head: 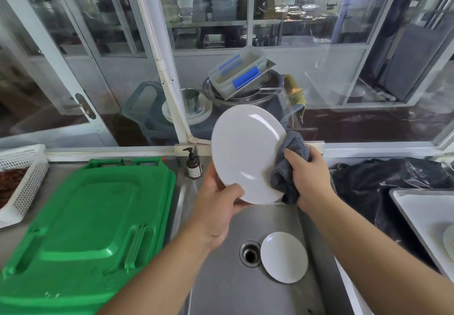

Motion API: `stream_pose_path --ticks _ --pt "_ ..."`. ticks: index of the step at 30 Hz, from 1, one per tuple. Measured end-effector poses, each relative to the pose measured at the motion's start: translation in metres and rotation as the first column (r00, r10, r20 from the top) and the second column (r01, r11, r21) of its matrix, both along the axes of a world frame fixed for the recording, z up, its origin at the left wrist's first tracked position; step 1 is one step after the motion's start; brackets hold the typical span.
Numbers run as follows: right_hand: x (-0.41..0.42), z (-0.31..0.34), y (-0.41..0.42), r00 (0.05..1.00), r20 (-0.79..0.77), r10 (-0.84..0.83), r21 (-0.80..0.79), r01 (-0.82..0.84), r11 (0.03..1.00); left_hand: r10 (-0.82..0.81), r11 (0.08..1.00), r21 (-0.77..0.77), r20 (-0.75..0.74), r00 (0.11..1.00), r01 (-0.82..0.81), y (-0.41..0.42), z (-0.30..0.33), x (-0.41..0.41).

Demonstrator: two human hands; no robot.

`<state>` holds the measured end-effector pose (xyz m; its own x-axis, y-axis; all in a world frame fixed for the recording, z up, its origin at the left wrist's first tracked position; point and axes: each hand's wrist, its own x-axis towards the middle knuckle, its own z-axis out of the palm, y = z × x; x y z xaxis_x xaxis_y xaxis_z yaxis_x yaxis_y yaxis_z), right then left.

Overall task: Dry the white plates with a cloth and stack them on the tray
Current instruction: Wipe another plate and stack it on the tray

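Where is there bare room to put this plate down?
The tray at the right is bare on its near-left part; stacked plates sit at its right edge. The sink floor is free left of the drain; a small plate lies right of the drain.

Commercial kitchen wash-up area, stainless steel sink (pixel 245 297), steel worktop (pixel 61 169), stacked metal bowls (pixel 221 98) behind glass partition (pixel 319 32), shelves of serving ware (pixel 302 12)

Soft, even daylight is coming through the far glass panels (pixel 294 32), which are showing pale reflections. Glare is streaking the raised plate (pixel 245 152), and straight lines are bowing toward the frame edges.
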<state>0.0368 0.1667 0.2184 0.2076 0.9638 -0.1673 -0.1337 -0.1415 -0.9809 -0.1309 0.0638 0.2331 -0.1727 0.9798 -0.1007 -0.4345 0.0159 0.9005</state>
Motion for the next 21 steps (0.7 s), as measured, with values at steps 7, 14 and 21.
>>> stream_pose_path --ticks 7,14,21 --pt "0.031 0.025 0.008 0.882 0.458 0.113 0.232 -0.242 0.942 -0.092 0.970 -0.242 -0.373 0.923 -0.001 0.026 0.030 -0.049" --pt "0.033 0.045 0.010 0.833 0.536 0.136 0.321 -0.350 0.880 -0.181 0.982 -0.145 -0.528 0.830 0.121 0.029 0.027 -0.052" --pt "0.013 0.022 -0.005 0.967 0.251 -0.034 0.304 -0.045 0.952 0.237 0.968 0.032 -0.453 0.859 -0.250 0.020 0.005 -0.012"
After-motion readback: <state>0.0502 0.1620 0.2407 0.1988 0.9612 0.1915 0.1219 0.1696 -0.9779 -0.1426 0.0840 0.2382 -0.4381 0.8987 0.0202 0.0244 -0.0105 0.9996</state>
